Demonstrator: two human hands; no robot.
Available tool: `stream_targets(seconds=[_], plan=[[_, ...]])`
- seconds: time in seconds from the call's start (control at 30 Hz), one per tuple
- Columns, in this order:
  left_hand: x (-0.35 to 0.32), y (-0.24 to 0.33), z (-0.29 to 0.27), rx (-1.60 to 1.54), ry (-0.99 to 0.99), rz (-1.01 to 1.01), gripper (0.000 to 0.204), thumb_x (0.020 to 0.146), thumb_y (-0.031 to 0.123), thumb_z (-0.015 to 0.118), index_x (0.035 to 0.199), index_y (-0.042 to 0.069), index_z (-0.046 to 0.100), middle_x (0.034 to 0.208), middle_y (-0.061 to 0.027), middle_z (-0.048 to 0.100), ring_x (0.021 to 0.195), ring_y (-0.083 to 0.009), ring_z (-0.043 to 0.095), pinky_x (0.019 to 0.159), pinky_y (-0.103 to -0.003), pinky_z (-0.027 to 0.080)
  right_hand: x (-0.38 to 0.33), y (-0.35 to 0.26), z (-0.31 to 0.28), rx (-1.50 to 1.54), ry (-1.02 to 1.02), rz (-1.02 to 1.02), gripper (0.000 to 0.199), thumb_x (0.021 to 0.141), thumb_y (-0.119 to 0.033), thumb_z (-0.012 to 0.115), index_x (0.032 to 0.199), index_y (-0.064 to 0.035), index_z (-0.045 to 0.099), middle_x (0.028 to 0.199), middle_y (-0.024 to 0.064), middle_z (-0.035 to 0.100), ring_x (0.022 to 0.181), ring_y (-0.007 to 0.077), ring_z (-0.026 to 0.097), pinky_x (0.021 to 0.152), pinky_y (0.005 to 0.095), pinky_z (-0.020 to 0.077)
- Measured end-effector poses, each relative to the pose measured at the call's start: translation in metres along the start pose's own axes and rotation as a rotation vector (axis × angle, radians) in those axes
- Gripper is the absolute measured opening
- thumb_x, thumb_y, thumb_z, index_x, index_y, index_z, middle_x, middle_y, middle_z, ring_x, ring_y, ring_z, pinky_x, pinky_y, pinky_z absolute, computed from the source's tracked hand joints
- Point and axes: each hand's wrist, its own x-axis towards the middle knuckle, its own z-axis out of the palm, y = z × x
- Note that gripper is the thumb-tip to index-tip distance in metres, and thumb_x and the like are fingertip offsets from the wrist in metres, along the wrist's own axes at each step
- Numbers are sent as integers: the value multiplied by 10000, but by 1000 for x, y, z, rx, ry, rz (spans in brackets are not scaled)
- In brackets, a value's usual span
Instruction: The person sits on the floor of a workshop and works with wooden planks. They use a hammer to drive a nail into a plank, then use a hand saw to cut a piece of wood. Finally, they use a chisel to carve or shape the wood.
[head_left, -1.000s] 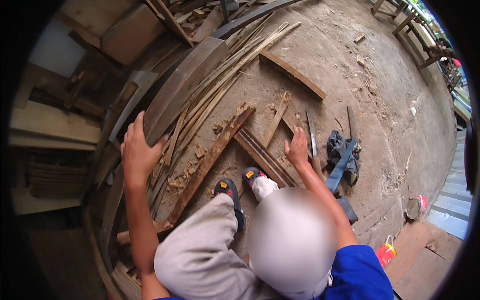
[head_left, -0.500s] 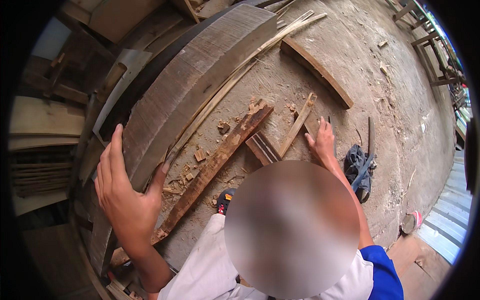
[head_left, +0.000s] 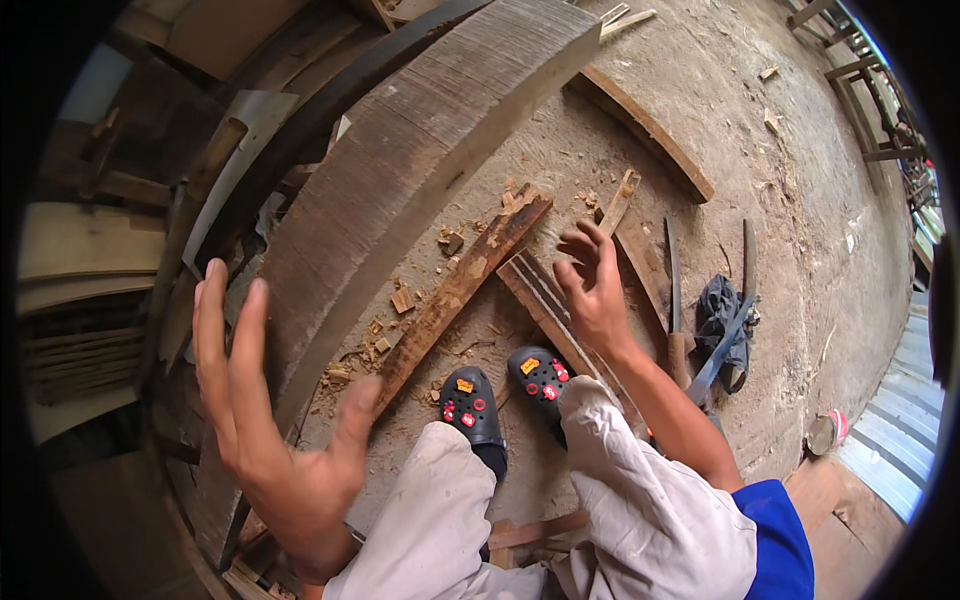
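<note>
A large, thick, curved wooden beam [head_left: 385, 160] runs from the lower left toward the top. My left hand [head_left: 285, 440] is at its near part, fingers spread and thumb apart, open; whether the fingertips touch the wood I cannot tell. On the right, my right hand [head_left: 595, 295] hovers with loosely bent, parted fingers and nothing visible in them. Below it lies a grooved wooden piece [head_left: 545, 305], and a light narrow batten [head_left: 620, 203] shows just beyond the fingers. A rough brown timber [head_left: 465, 285] lies between the beam and my feet.
A machete-like blade [head_left: 672, 270] with a wooden handle lies right of my right hand, beside a dark cloth bundle [head_left: 718, 320]. A curved plank [head_left: 645, 135] lies farther off. Wood chips [head_left: 402, 300] litter the floor around my clogs [head_left: 470, 405]. Stacked boards [head_left: 90, 240] stand left.
The beam has shifted rightward, covering most of the thin strips beside it. My left hand has loosened from its edge; my right hand has risen leftward off the floor pieces. My legs and clogs now show.
</note>
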Motion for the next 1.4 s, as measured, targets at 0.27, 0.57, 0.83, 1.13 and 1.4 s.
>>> stream_targets(seconds=[0.27, 0.57, 0.83, 1.13, 1.4], plan=[[-52, -10, 93, -723, -113, 451, 292, 846, 149, 771, 1115, 81, 681, 1094, -113, 691, 1083, -270, 650, 996, -432, 500, 108, -154, 50, 836, -252, 55, 904, 940, -534, 660, 1459, 107, 292, 1285, 295, 549, 1137, 342, 635, 1038, 499, 493], [-152, -113, 322, -68, -609, -307, 1001, 827, 668, 690, 1532, 31, 376, 1668, -189, 184, 1555, -327, 140, 1234, -571, 96, 192, -164, 102, -69, 123, -627, 769, 907, -479, 751, 1311, 101, 449, 1199, 254, 604, 1137, 305, 601, 984, 398, 499], [-142, -145, 321, -168, -630, -291, 987, 818, 758, 628, 1525, 105, 411, 1692, -150, 158, 1567, -282, 145, 1245, -587, 35, 99, 47, 105, -778, -218, -428, 650, 866, -226, 767, 1374, 22, 446, 1326, 289, 495, 1241, 441, 510, 1044, 504, 413], [-153, -142, 328, -175, -558, -225, 869, 706, 328, 850, 1471, 100, 507, 1632, -145, 332, 1510, -279, 307, 1232, -527, 202, -43, 58, 3, -956, -142, -147, 882, 782, -389, 846, 1433, 14, 407, 1400, 274, 444, 1301, 448, 453, 1084, 513, 365], [-150, -136, 316, -294, -539, -228, 728, 747, 199, 798, 1419, 75, 548, 1399, -146, 607, 1341, -308, 524, 1156, -435, 362, -82, 111, -69, -1078, 98, -184, 746, 878, -294, 754, 1445, 27, 392, 1411, 277, 455, 1326, 449, 442, 1103, 522, 355]])
